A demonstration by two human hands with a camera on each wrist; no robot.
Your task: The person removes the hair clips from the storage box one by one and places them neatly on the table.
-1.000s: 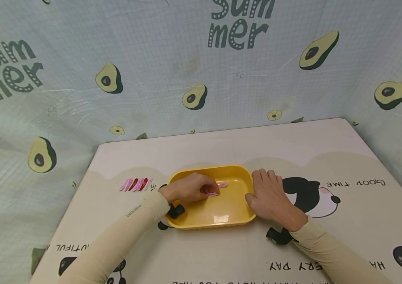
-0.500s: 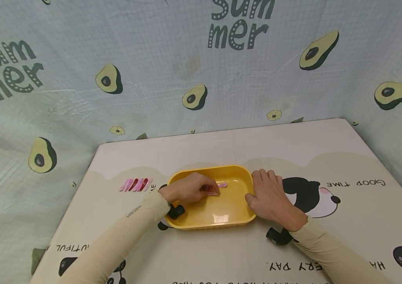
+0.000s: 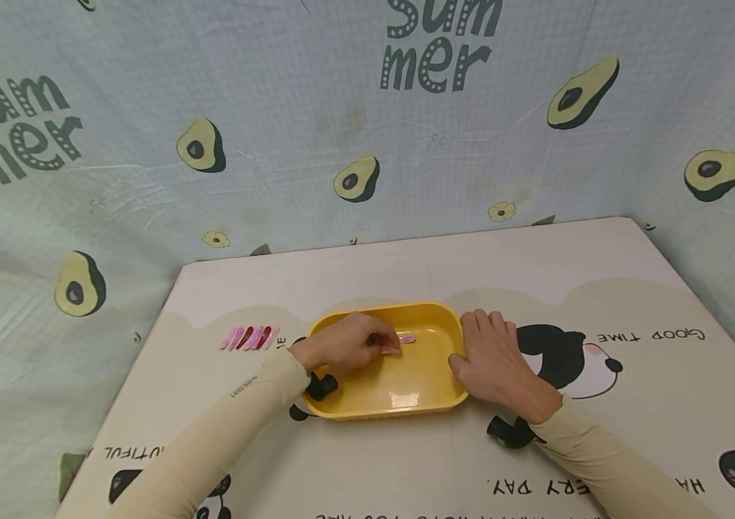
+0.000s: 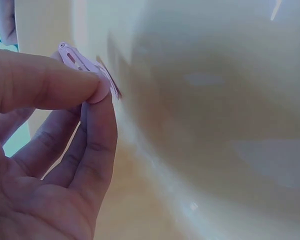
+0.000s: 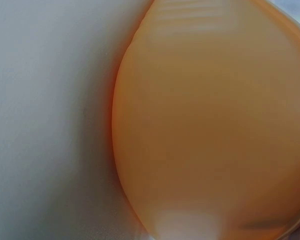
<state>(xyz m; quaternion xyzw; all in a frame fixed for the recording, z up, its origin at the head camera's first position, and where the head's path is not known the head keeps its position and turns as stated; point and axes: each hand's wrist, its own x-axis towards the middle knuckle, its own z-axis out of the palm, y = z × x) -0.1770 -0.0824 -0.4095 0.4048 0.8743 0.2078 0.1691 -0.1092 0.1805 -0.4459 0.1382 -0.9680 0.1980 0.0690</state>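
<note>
In the head view my left hand [image 3: 349,342] reaches into the yellow tray [image 3: 432,364] from its left side. It pinches a pink snap hair clip [image 4: 75,59] between thumb and index finger, as the left wrist view shows close up; part of the clip is hidden by the thumb. Another pink hair clip [image 3: 408,339] lies in the tray, just beyond the fingertips. My right hand [image 3: 493,360] grips the tray's right rim, thumb at the near part and fingers over the far part. The right wrist view shows only the tray's outer wall [image 5: 210,125].
Left of the tray, a slanted row of pink and dark red hair clips [image 3: 249,338] lies on the table. The table cover [image 3: 393,468] has printed pandas and lettering. A curtain [image 3: 276,108] with avocado prints hangs behind the table's far edge.
My left hand has raised the pink hair clip slightly and moved it a little to the far side. The right hand and the tray have stayed put.
</note>
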